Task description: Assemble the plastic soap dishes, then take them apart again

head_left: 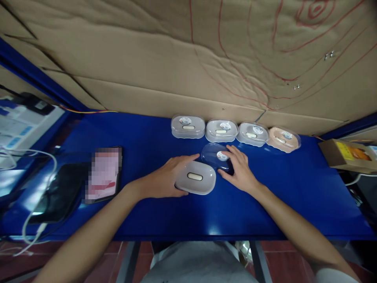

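Observation:
My left hand [165, 177] is closed around the left end of a grey oval soap dish [203, 184], which has a cream oval piece in its middle. Fingers of my right hand [240, 167] curl over the right side of a clear plastic lid [212, 154] with a round sticker. This lid is just behind the dish, close to the blue table top. Behind both hands stands a row of lidded soap dishes: a grey one [179, 131], two more grey ones [213, 135] [244, 138], and a peach one [277, 144] at the right end.
A cardboard wall [132, 59] with red drawn lines rises behind the blue table [141, 220]. On the left lie a phone [103, 173], a dark device [60, 188] and white cables [26, 228]. An open cardboard box [335, 153] is at the right edge.

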Action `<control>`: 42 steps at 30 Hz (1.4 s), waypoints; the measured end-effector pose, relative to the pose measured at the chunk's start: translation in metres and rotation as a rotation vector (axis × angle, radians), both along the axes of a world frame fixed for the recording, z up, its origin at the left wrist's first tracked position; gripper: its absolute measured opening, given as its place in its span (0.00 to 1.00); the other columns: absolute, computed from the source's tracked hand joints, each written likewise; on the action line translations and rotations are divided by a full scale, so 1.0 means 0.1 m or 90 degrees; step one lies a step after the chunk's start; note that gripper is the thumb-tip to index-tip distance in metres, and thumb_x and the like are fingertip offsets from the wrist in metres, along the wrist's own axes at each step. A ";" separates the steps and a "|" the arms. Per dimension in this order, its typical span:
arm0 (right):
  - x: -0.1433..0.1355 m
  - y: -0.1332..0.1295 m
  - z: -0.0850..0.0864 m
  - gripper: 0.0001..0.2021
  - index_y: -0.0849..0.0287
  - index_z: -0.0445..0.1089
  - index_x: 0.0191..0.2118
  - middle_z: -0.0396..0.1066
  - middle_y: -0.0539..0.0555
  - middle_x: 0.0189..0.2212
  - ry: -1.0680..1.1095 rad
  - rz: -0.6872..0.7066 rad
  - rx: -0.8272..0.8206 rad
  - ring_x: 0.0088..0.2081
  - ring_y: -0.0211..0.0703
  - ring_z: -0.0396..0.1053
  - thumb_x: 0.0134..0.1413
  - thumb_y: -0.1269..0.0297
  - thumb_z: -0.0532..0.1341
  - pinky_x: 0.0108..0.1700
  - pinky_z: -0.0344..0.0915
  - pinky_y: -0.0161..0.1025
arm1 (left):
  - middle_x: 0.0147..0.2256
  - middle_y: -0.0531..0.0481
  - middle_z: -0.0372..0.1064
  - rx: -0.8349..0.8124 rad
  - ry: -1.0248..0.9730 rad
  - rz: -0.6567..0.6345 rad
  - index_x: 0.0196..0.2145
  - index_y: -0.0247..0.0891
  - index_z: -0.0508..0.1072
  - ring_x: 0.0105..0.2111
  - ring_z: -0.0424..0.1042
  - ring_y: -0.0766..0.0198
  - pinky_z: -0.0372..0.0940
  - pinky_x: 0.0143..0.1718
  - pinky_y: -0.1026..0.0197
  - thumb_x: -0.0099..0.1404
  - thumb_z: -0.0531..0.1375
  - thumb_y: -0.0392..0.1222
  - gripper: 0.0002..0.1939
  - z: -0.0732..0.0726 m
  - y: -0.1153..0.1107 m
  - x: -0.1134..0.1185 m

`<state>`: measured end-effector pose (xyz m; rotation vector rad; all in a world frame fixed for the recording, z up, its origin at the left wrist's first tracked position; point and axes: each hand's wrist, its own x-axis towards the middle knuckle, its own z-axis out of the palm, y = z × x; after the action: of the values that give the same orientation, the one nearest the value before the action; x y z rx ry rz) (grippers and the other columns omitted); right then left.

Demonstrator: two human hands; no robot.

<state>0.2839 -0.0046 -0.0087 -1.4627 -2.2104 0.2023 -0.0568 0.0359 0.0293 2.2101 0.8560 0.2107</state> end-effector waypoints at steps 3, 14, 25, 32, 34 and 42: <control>-0.02 -0.06 0.08 0.26 0.50 0.61 0.71 0.62 0.66 0.72 0.034 0.067 0.052 0.75 0.65 0.58 0.73 0.53 0.61 0.70 0.57 0.67 | 0.74 0.37 0.56 0.044 -0.022 -0.006 0.79 0.49 0.45 0.73 0.58 0.37 0.57 0.72 0.34 0.59 0.76 0.45 0.62 -0.03 -0.03 0.04; -0.30 -0.35 0.12 0.36 0.58 0.65 0.70 0.71 0.69 0.65 -0.042 0.303 0.145 0.68 0.63 0.67 0.67 0.40 0.65 0.64 0.66 0.58 | 0.70 0.36 0.59 0.117 -0.133 -0.040 0.77 0.52 0.43 0.69 0.62 0.38 0.61 0.68 0.34 0.58 0.77 0.48 0.63 -0.21 -0.20 0.17; -0.30 -0.36 0.07 0.34 0.54 0.71 0.68 0.74 0.65 0.63 -0.034 0.279 0.191 0.65 0.62 0.70 0.68 0.37 0.63 0.59 0.71 0.55 | 0.71 0.36 0.57 0.089 -0.123 -0.052 0.77 0.52 0.41 0.71 0.60 0.37 0.57 0.70 0.30 0.60 0.77 0.48 0.62 -0.24 -0.22 0.17; -0.24 -0.38 0.02 0.35 0.47 0.67 0.73 0.70 0.61 0.69 -0.037 0.280 0.115 0.66 0.63 0.70 0.66 0.39 0.65 0.61 0.72 0.58 | 0.73 0.37 0.57 0.062 -0.137 -0.062 0.78 0.56 0.41 0.72 0.60 0.36 0.55 0.71 0.30 0.60 0.76 0.52 0.62 -0.26 -0.18 0.19; -0.23 -0.38 0.00 0.34 0.46 0.68 0.72 0.69 0.61 0.70 -0.028 0.277 0.098 0.67 0.63 0.70 0.65 0.39 0.66 0.62 0.71 0.59 | 0.73 0.38 0.59 0.046 -0.129 -0.058 0.78 0.57 0.44 0.71 0.61 0.36 0.55 0.71 0.30 0.60 0.76 0.53 0.60 -0.24 -0.18 0.20; -0.23 -0.33 0.02 0.27 0.48 0.75 0.65 0.73 0.61 0.66 0.025 0.256 0.108 0.66 0.60 0.71 0.69 0.40 0.62 0.63 0.72 0.58 | 0.75 0.37 0.54 0.039 -0.092 -0.053 0.79 0.53 0.44 0.73 0.58 0.38 0.57 0.71 0.35 0.59 0.77 0.53 0.63 -0.13 -0.13 0.17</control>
<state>0.2610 -0.0381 -0.0068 -0.9078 -2.4038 0.1667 -0.0393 0.0231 0.0163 2.2513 0.6864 0.3565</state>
